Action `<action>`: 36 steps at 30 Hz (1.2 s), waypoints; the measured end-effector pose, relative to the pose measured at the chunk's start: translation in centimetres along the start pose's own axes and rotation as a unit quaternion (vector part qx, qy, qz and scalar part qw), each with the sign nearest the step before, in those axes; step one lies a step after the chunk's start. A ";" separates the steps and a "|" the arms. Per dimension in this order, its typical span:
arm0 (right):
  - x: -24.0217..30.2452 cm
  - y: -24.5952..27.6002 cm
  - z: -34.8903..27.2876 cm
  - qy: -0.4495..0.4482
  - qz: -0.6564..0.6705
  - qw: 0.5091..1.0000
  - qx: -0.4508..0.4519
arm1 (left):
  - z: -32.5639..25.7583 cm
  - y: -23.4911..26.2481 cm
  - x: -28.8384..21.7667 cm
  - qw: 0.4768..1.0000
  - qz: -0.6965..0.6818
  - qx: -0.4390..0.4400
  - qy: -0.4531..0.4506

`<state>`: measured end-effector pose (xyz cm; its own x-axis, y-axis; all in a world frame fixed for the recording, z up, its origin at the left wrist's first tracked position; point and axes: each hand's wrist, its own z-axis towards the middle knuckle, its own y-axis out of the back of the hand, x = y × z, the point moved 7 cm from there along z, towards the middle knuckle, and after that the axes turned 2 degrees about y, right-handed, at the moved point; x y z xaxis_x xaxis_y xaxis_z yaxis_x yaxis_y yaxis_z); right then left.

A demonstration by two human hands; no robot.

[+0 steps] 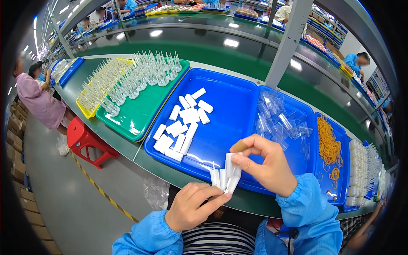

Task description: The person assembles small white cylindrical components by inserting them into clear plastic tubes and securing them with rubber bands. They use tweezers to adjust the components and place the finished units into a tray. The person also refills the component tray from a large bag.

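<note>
My left hand (pixel 193 205) is closed on the lower end of a small cluster of white plastic parts (pixel 222 178), with a thin pin sticking up at its left side. My right hand (pixel 270 165) pinches a white piece (pixel 230 160) at the top of that cluster, between thumb and fingers. A tan finger cot (pixel 239 146) covers one right fingertip. Both hands are over the near edge of a large blue tray (pixel 229 123). Loose white blocks (pixel 189 114) lie in the left part of this tray. My fingers hide how the held parts join.
A green tray (pixel 131 119) and a yellow tray (pixel 90 111) hold rows of upright pinned pieces. To the right are clear plastic tubes (pixel 272 119), orange rubber bands (pixel 327 140) and white assemblies (pixel 359 170). A red stool (pixel 85 140) stands left; a metal post (pixel 291 40) rises behind the trays.
</note>
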<state>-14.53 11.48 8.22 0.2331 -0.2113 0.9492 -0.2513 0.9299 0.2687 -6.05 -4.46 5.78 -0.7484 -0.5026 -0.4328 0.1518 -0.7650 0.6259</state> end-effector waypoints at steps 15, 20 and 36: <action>3.2 -0.7 -1.0 0.167 -0.234 0.953 -0.099 | -0.6 0.1 0.5 1.000 -0.008 -0.010 -0.007; 3.5 -1.4 -1.5 0.229 -0.264 0.934 -0.070 | -0.8 -0.1 -0.1 1.000 -0.008 -0.012 -0.011; 2.8 -1.9 -1.3 0.170 -0.262 0.945 -0.099 | -0.5 0.4 0.6 0.997 -0.053 -0.057 0.017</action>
<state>-12.17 9.51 10.14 0.5740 -0.5798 0.5783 0.1547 0.7703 0.6187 -6.18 -5.23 5.42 -0.7417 -0.4291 -0.5154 0.1473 -0.8540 0.4991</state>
